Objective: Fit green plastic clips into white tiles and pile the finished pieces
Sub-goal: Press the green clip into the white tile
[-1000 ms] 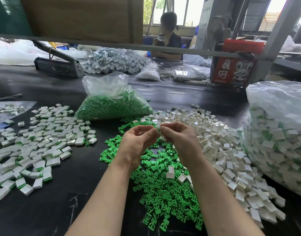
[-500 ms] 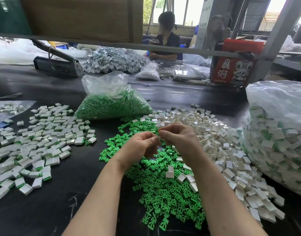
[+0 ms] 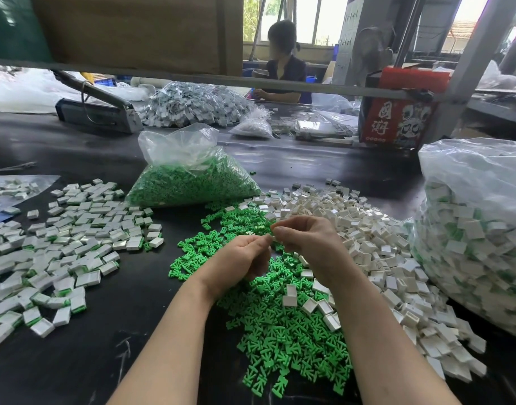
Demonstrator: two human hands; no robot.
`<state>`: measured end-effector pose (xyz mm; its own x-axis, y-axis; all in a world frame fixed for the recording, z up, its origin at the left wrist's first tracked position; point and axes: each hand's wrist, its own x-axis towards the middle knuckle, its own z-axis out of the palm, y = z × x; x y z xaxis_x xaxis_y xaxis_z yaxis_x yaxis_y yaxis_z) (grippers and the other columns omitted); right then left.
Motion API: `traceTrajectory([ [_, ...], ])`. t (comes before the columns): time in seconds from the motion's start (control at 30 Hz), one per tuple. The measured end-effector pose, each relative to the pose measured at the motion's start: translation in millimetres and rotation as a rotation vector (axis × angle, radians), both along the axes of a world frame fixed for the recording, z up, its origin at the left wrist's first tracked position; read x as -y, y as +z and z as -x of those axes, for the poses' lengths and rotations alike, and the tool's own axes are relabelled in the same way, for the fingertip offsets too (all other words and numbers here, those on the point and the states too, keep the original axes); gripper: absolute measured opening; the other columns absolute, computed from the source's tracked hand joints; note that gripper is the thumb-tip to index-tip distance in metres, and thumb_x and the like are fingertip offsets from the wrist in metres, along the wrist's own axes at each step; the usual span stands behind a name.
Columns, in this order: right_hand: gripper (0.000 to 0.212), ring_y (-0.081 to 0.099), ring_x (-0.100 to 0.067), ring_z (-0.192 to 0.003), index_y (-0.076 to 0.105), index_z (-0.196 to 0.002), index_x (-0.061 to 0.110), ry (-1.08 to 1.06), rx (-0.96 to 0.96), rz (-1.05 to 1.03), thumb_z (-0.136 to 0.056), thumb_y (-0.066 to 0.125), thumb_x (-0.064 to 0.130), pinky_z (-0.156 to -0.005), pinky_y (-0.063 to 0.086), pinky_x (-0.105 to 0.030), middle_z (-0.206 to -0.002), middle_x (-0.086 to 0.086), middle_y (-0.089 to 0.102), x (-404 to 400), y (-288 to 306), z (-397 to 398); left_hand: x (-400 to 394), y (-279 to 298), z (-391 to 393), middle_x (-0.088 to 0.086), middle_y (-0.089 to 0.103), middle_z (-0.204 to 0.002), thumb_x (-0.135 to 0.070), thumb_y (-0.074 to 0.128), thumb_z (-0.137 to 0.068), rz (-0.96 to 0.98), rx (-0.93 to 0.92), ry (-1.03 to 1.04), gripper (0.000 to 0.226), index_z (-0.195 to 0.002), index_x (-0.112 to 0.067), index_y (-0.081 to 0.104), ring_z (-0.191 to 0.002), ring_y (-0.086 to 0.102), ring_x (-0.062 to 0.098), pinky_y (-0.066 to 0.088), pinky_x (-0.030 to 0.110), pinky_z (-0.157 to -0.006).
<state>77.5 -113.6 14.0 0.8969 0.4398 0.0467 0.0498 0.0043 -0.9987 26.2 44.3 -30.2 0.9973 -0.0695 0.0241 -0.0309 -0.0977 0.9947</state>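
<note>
Both hands meet above a heap of loose green clips (image 3: 283, 325) in the middle of the black table. My left hand (image 3: 241, 260) has its fingers curled, with the thumb and fingertips pinching a small piece at the meeting point. My right hand (image 3: 307, 242) pinches the same small pale piece (image 3: 272, 237) from the other side; most of that piece is hidden by the fingers. Empty white tiles (image 3: 367, 244) lie heaped to the right of the hands. Finished white pieces with green edges (image 3: 66, 252) are spread out on the left.
A clear bag of green clips (image 3: 189, 179) lies behind the hands. A large clear bag of finished pieces (image 3: 473, 238) stands at the right edge. Further back are a heat sealer (image 3: 96, 112), a grey packet heap (image 3: 192, 105), a red box (image 3: 397, 124) and a seated person (image 3: 283, 68).
Both hands have dropped a little lower toward the green heap while staying joined on the small piece. The piles have not moved.
</note>
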Motion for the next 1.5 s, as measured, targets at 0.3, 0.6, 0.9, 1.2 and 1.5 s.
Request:
traceTrajectory([
  [0.3,0.005,0.059,-0.010,-0.062,0.071,-0.085,0.003,0.037,0.043,0.074,-0.083,0.070,-0.001,-0.057,0.050,-0.019,-0.076,-0.008,0.068,3.1,1.6,-0.5,2.5,-3.3,-4.1,-0.017,0.044,-0.059,-0.039,0.040,-0.092,-0.101,0.032,0.016,0.027,-0.072,-0.024,0.047,-0.057,0.038,0.006,0.034,0.022,-0.059],
  [0.6,0.005,0.064,-0.008,-0.067,0.071,-0.085,0.008,0.140,0.032,0.156,-0.082,0.072,0.003,-0.063,0.052,-0.018,-0.080,-0.005,0.071,12.6,1.1,-6.0,-1.4,2.3,-1.2,-0.019,0.045,-0.059,-0.040,0.044,-0.092,-0.167,0.009,-0.050,0.027,-0.075,-0.022,0.054,-0.056,0.041,0.003,0.038,0.019,-0.062],
  [0.9,0.006,0.063,-0.005,-0.063,0.073,-0.089,0.004,0.085,0.054,0.108,-0.084,0.071,0.002,-0.062,0.052,-0.019,-0.078,-0.005,0.071,10.8,-0.3,-6.2,0.0,8.7,2.2,-0.002,0.053,-0.067,-0.028,0.046,-0.100,-0.130,0.041,-0.005,0.032,-0.076,-0.016,0.064,-0.064,0.049,0.013,0.044,0.024,-0.065],
  [1.2,0.005,0.061,-0.019,-0.074,0.073,-0.087,0.009,-0.016,0.023,0.014,-0.084,0.071,0.006,-0.069,0.051,-0.030,-0.081,-0.007,0.071,7.4,-3.8,-7.8,-1.1,6.8,1.1,-0.012,0.046,-0.066,-0.033,0.046,-0.098,-0.061,0.024,0.035,0.022,-0.083,-0.020,0.055,-0.072,0.041,0.015,0.037,0.034,-0.079],
  [1.5,0.005,0.063,-0.021,-0.075,0.072,-0.088,0.005,0.008,0.037,0.037,-0.083,0.072,0.003,-0.066,0.054,-0.026,-0.087,-0.015,0.072,1.1,-3.6,-3.7,-0.9,6.6,0.2,-0.020,0.045,-0.060,-0.024,0.040,-0.105,-0.115,0.064,0.022,0.030,-0.079,-0.025,0.055,-0.056,0.039,0.000,0.035,0.012,-0.055],
])
